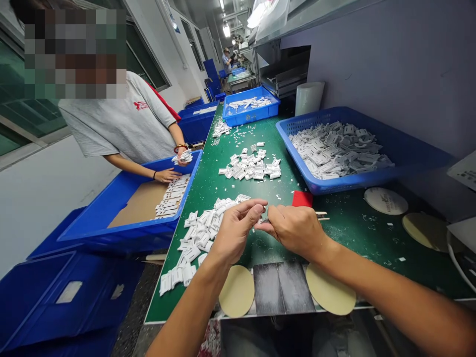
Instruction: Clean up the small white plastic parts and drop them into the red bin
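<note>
Over the green table, my left hand (238,225) pinches a small white plastic part (261,221), mostly hidden by the fingers. My right hand (295,229) is closed just beside it, fingertips meeting the left ones. A dark, slim tip (265,221) pokes out by the right thumb, and pale ends of a thin tool (323,216) show behind that fist; its kind is hidden. A loose heap of white plastic parts (203,230) lies left of my left hand. Beyond my hands is another pile of similar parts (251,166).
A blue basket (316,186) full of white parts stands at right, a blue tray (250,119) farther back. A red square (302,199) and round yellow pads (237,291) lie nearby. At left, a co-worker's hands (167,175) are over a blue bin (122,225).
</note>
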The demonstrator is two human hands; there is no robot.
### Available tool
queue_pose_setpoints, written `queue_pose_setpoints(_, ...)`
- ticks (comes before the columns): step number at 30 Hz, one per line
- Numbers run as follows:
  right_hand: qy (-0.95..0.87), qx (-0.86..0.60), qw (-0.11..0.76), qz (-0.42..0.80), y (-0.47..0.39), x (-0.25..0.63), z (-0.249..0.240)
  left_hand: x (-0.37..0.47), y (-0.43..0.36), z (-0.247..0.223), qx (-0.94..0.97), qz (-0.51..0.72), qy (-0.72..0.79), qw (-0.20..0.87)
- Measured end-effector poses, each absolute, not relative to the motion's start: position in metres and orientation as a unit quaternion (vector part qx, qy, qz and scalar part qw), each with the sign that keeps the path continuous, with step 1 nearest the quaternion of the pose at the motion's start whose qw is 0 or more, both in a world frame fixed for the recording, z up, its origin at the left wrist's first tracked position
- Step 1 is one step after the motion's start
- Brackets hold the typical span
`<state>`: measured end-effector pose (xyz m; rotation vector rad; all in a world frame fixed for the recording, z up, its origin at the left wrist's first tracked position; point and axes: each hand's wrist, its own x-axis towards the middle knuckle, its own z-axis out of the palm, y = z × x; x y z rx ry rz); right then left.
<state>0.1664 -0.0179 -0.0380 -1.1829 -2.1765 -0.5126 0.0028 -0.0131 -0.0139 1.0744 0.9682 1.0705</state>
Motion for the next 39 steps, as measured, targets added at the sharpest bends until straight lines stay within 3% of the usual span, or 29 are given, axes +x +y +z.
queue_pose_setpoints(3,-0.842,-0.417,0.305,-0.157,-0.015,0.168,-0.039,0.001,-0.011,-0.012,0.511,0.460,0.435,0.581)
queue_pose_setpoints(6,-0.857,-0.381,0.328,-0.116,-0.012,0.171,-0.037,-0.010,-0.008,-0.009,0.626,0.452,0.506,0.385)
queue_pose_setpoints(10,-0.849,-0.385,0.351,-0.089,-0.008,0.175,-0.033,-0.032,-0.003,-0.009,0.755,0.279,0.585,0.103)
queue_pose_setpoints(14,-0.841,-0.405,0.350,-0.074,-0.007,0.176,-0.032,-0.031,0.017,-0.003,0.782,0.142,0.607,0.001)
queue_pose_setpoints(22,-0.835,-0.422,0.346,-0.069,-0.005,0.178,-0.034,0.029,0.115,-0.012,0.787,0.109,0.606,0.052)
queue_pose_setpoints(29,-0.834,-0.420,0.352,-0.070,-0.006,0.176,-0.031,0.025,0.125,-0.035,0.796,0.090,0.577,0.159)
queue_pose_setpoints(39,-0.766,-0.490,0.416,0.004,-0.003,0.182,-0.025,0.014,0.101,-0.024,0.706,0.316,0.576,0.266)
